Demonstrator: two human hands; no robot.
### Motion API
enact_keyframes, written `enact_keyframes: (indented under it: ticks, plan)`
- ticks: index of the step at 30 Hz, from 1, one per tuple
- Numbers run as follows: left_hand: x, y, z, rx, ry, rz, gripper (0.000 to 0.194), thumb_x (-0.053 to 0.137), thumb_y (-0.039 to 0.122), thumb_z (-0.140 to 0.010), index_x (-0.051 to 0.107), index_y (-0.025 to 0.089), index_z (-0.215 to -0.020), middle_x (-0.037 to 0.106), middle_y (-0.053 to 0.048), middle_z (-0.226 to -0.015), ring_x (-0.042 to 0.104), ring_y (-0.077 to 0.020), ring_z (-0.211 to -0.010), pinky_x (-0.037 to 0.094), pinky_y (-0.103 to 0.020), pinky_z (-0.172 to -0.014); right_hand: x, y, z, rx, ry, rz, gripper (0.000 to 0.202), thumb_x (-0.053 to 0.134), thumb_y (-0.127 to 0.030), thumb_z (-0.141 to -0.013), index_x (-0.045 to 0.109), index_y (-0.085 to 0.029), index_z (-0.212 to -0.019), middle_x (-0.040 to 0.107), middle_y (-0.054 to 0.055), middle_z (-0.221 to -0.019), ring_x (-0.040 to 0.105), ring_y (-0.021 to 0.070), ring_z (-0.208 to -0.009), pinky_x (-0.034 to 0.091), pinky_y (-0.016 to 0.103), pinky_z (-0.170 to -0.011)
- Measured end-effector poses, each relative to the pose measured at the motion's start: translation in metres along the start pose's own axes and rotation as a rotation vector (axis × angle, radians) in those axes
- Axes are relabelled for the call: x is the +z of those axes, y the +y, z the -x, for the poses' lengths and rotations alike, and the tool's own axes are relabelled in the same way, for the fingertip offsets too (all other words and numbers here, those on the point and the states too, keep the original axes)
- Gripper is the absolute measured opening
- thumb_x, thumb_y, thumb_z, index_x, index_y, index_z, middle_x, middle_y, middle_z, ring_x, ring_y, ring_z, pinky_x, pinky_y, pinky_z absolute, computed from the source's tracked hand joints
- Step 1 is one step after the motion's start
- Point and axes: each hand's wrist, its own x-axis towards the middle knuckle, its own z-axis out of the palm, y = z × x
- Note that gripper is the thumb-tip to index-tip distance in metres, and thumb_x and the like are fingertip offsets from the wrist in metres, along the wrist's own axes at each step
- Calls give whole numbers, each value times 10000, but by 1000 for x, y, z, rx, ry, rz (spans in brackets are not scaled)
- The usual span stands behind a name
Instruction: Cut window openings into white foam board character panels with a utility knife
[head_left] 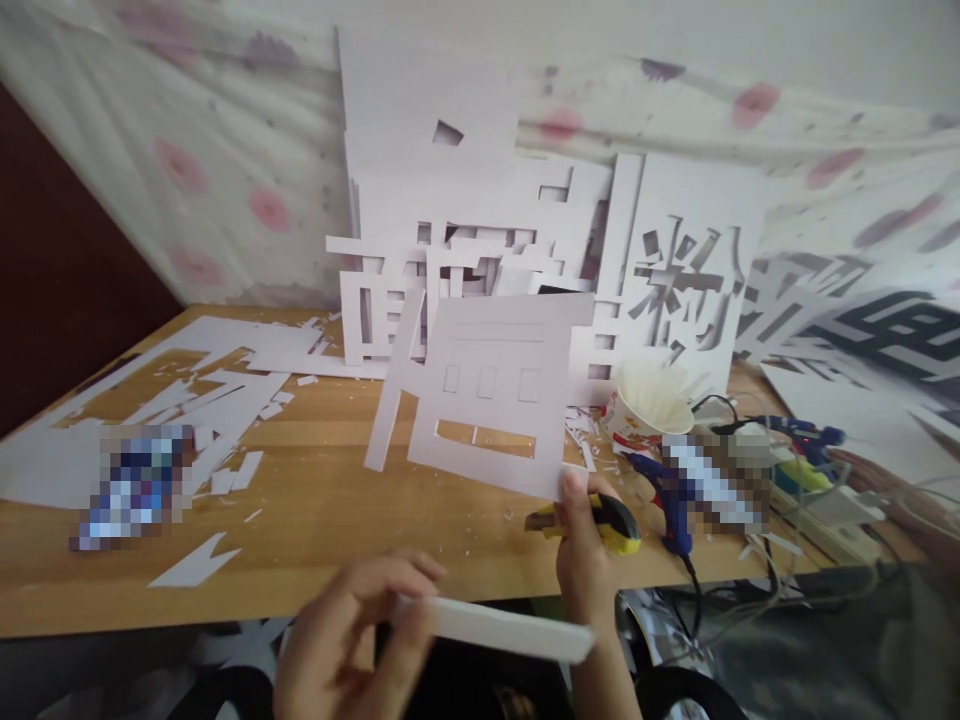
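My left hand (360, 630) is closed, pinching one end of a narrow white foam board strip (510, 628) between thumb and fingers. The strip reaches right, over the table's front edge, and its far end overlaps my right wrist. My right hand (589, 560) is closed around a yellow and black utility knife (619, 525), whose front points left. Its thumb also presses the lower right corner of a white foam board sheet (491, 390), held tilted above the table. Scored lines, small rectangles and a cut-out slot show in this sheet. Whether the knife's blade is out, I cannot tell.
Cut letter boards (480, 130) lean on the curtain behind. Right stand a paper tub (649, 405) of glue sticks, a blue glue gun (671, 500), cables and a power strip (825, 520); another person's arm (900, 500) reaches in. Scraps (196, 562) and a pixelated item (139, 480) lie left.
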Motion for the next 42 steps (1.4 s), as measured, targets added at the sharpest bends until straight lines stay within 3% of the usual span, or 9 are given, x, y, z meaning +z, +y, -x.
enact_keyframes:
  ticks: [2,5,9,13,21,27,33,38,42]
  plan:
    - [-17,-12,-12,-193,99,31,286,722,555,-805,663,276,-825,696,-6,-639,604,-168,-492,516,-287,-509,6,0,-3,76,23,-173,453,735,-566,-794,515,-192,-664,395,-81,-534,379,64,-462,316,202,-431]
    - [-42,-37,-30,-324,-21,-2,406,711,625,-784,625,240,-877,395,89,-380,382,-97,-346,318,-210,-413,15,0,-7,138,36,-383,452,821,-486,-727,484,-191,-658,340,-102,-534,320,37,-454,275,179,-420]
    - [-65,-62,-55,-486,-193,-108,526,685,716,-744,600,199,-795,401,82,-394,347,-75,-388,272,-189,-448,20,-3,-10,143,-9,-474,453,853,-430,-700,471,-190,-652,340,-103,-543,315,29,-449,269,173,-404]
    - [-68,-70,-73,-505,-176,-110,560,720,732,-656,561,199,-720,498,48,-430,420,-96,-422,330,-208,-470,16,-7,-11,75,-31,-432,473,856,-449,-699,454,-203,-659,321,-109,-534,292,30,-424,269,184,-372]
    - [-74,-89,-131,-395,110,136,424,807,455,-617,548,190,-823,687,-31,-629,590,-136,-532,434,-235,-533,6,-9,-13,162,32,-514,429,924,-343,-598,531,-188,-677,394,-104,-548,301,15,-436,288,153,-363]
    - [-73,-94,-164,-184,441,138,525,742,338,-791,488,243,-1240,692,-103,-1238,671,-177,-1106,479,-308,-1002,8,-8,-11,195,14,-547,432,930,-305,-588,524,-173,-652,384,-107,-535,297,2,-437,275,134,-379]
    - [-51,-75,-110,-506,-94,579,702,622,795,-708,704,146,-962,747,-192,-1024,706,-330,-1018,590,-428,-808,16,-4,-5,178,-92,-404,451,892,-416,-638,511,-180,-590,360,-90,-505,320,32,-437,261,177,-386]
    - [-46,-55,-87,-517,-169,527,385,896,441,-546,754,158,-764,759,-107,-773,708,-235,-669,576,-326,-579,11,-7,-12,207,-230,-292,461,871,-497,-635,547,-177,-561,386,-69,-473,352,51,-424,254,197,-380]
    - [-51,-49,-87,-517,-433,416,415,904,480,-558,796,139,-768,741,-126,-693,696,-242,-581,573,-344,-546,5,-19,-24,147,-260,-222,441,883,-511,-612,596,-177,-625,428,-65,-490,390,67,-434,292,215,-386]
